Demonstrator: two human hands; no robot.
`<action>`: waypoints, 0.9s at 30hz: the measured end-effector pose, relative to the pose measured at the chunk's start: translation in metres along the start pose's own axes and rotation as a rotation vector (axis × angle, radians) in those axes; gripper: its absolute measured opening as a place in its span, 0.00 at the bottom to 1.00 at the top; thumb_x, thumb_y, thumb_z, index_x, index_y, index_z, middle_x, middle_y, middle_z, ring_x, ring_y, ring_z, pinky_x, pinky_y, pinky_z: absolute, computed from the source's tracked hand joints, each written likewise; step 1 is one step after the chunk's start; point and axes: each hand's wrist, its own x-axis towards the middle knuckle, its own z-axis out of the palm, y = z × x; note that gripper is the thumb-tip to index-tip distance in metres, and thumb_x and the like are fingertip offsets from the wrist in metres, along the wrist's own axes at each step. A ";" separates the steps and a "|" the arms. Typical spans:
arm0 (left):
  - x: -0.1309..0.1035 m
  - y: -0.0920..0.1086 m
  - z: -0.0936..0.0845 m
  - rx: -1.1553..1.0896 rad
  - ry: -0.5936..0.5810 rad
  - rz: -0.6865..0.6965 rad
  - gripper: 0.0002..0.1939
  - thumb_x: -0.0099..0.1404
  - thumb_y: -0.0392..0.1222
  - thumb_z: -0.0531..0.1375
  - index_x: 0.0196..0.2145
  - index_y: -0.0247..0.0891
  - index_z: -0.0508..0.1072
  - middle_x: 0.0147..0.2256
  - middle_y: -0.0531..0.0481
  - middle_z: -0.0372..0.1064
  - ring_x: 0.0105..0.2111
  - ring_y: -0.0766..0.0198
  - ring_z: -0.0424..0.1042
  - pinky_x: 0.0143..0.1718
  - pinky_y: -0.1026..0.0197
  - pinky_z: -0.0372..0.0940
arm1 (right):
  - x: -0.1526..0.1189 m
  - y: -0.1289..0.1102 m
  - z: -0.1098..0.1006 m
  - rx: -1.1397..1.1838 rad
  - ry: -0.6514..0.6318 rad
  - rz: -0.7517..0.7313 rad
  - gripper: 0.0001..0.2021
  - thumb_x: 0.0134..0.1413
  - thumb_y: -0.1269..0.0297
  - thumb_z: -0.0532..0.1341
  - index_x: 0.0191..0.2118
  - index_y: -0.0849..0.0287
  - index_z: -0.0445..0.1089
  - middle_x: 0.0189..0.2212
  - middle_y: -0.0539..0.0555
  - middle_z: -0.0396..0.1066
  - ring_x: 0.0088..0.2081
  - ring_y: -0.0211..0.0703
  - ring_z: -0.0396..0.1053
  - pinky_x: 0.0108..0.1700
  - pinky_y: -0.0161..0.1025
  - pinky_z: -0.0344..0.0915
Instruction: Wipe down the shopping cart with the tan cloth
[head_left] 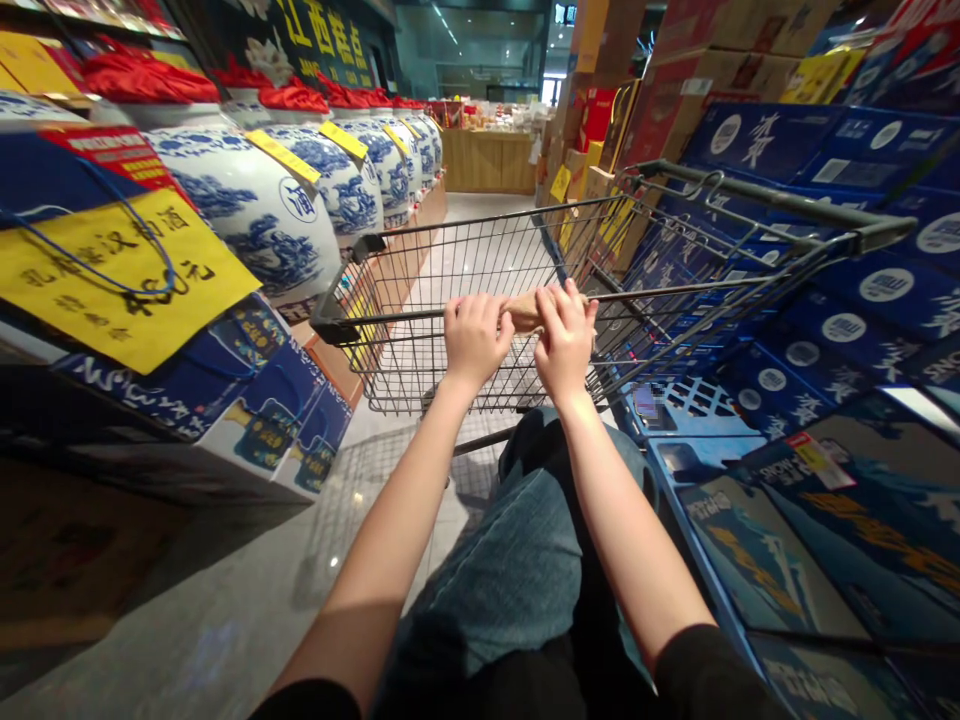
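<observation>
A wire shopping cart (480, 250) stands sideways in front of me, its handle end to the right and its basket showing only bare wire mesh. Both hands rest on the cart's near top rail. My left hand (474, 340) has its fingers curled over the rail. Just to the right, my right hand (564, 335) also wraps over it. Between the hands, a brown piece (525, 312), perhaps paper or cardboard, lies along the rail, partly covered by the fingers of my right hand.
Large blue-and-white jars (251, 200) with red cloth tops line the left, behind boxes with a yellow sign (127, 270). Blue cartons (832, 300) are stacked at right beside a blue pallet (694, 435). A wooden counter (487, 160) stands at the aisle's far end.
</observation>
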 end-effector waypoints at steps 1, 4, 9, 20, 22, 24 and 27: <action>0.000 -0.002 0.000 -0.006 -0.009 0.003 0.17 0.72 0.43 0.50 0.51 0.40 0.74 0.45 0.42 0.77 0.49 0.50 0.71 0.60 0.44 0.56 | 0.003 0.007 -0.001 -0.009 0.039 0.030 0.33 0.52 0.77 0.51 0.64 0.57 0.67 0.63 0.59 0.67 0.73 0.53 0.51 0.75 0.67 0.37; -0.001 -0.005 -0.002 -0.016 -0.033 0.031 0.18 0.73 0.43 0.49 0.52 0.41 0.74 0.46 0.43 0.77 0.50 0.50 0.71 0.58 0.45 0.56 | 0.013 0.026 -0.005 0.011 0.119 0.103 0.30 0.51 0.76 0.51 0.58 0.55 0.72 0.56 0.59 0.71 0.69 0.54 0.57 0.75 0.69 0.38; -0.003 0.000 0.001 -0.025 -0.019 -0.003 0.16 0.70 0.41 0.52 0.50 0.41 0.75 0.45 0.43 0.76 0.49 0.49 0.71 0.58 0.43 0.56 | 0.011 0.017 -0.005 0.079 0.113 0.097 0.26 0.52 0.75 0.51 0.54 0.57 0.73 0.53 0.60 0.71 0.68 0.55 0.57 0.74 0.65 0.44; -0.002 -0.002 -0.002 -0.008 -0.011 0.002 0.15 0.70 0.40 0.52 0.48 0.42 0.75 0.43 0.45 0.77 0.48 0.51 0.72 0.57 0.44 0.58 | 0.002 0.013 -0.008 0.003 0.179 0.054 0.30 0.48 0.76 0.51 0.59 0.59 0.70 0.59 0.60 0.69 0.71 0.53 0.54 0.74 0.64 0.47; -0.002 -0.001 -0.003 -0.012 -0.002 -0.003 0.15 0.71 0.41 0.51 0.48 0.42 0.75 0.43 0.45 0.77 0.47 0.52 0.72 0.57 0.45 0.58 | 0.007 0.026 -0.011 0.017 0.239 0.117 0.28 0.47 0.75 0.51 0.54 0.58 0.72 0.55 0.60 0.71 0.69 0.54 0.56 0.73 0.66 0.46; -0.002 0.000 -0.001 -0.014 0.007 -0.011 0.14 0.71 0.40 0.52 0.47 0.42 0.75 0.43 0.45 0.77 0.47 0.51 0.72 0.57 0.45 0.58 | 0.010 0.031 -0.014 0.039 0.232 0.136 0.26 0.47 0.75 0.51 0.51 0.57 0.73 0.53 0.59 0.71 0.68 0.53 0.58 0.73 0.66 0.47; -0.003 0.001 0.002 -0.014 0.027 -0.019 0.14 0.70 0.40 0.52 0.47 0.42 0.76 0.42 0.45 0.77 0.47 0.51 0.72 0.57 0.44 0.58 | 0.008 0.029 -0.014 0.075 0.217 0.125 0.25 0.47 0.74 0.51 0.51 0.57 0.72 0.54 0.59 0.69 0.68 0.53 0.56 0.73 0.65 0.48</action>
